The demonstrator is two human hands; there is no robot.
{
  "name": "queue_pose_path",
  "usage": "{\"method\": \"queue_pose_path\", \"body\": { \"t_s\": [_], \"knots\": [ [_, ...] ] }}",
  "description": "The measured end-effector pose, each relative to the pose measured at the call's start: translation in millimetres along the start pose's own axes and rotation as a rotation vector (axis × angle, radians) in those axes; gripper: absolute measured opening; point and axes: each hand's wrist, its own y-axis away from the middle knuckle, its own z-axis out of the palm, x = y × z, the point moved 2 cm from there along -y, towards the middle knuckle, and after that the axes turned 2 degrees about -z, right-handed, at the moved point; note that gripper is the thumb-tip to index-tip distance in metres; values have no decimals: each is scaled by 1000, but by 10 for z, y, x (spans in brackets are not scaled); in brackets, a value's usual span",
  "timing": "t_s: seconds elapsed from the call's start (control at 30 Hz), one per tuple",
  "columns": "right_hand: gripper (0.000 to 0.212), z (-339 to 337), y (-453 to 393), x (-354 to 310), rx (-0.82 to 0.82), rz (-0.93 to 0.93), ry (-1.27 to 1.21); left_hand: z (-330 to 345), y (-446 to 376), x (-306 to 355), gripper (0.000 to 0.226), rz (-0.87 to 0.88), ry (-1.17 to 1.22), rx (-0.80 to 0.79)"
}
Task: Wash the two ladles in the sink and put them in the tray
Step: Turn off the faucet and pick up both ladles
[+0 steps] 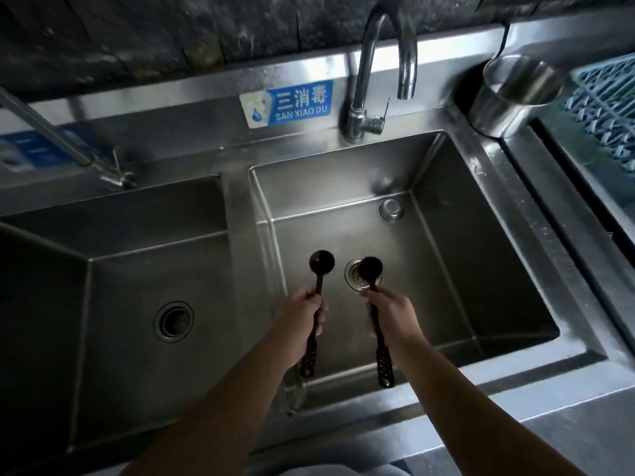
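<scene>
Hovering side by side over the right-hand sink basin [481, 269] are two dark ladles, each held by its handle with the bowl pointing away from the person. The left ladle [318, 286] sits in the left hand [302, 317], whose grip is closed around the middle of the handle, so the perforated handle end sticks out below the wrist. The right ladle [372, 293] is in the right hand [391, 314], grip likewise wrapped tight on the handle, its bowl lying in front of the round drain strainer [355, 274] on the basin floor. The two ladles are near each other but apart. Behind the basin a curved chrome faucet [378, 63] rises from the steel ledge, beside a blue sign [288, 103] reading "SAN XIAO DU". To the left is a second basin [120, 269] with its own drain. At the right rear corner stands a steel cup [512, 97], and beyond it a blue lattice tray [604, 108] rests on the bench.
</scene>
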Motion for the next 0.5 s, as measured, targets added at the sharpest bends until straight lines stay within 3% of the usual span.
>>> {"method": "queue_pose_path", "body": {
  "t_s": [0.13, 0.3, 0.5],
  "knots": [
    [22, 83, 179, 62, 21, -24, -27, -60, 149, -19, 20, -34, 128, 18],
    [13, 186, 385, 131, 142, -132, 365, -200, 282, -71, 11, 12, 53, 54],
    [20, 317, 675, 259, 199, -121, 320, -469, 408, -160, 9, 12, 21, 48]
  ]
}}
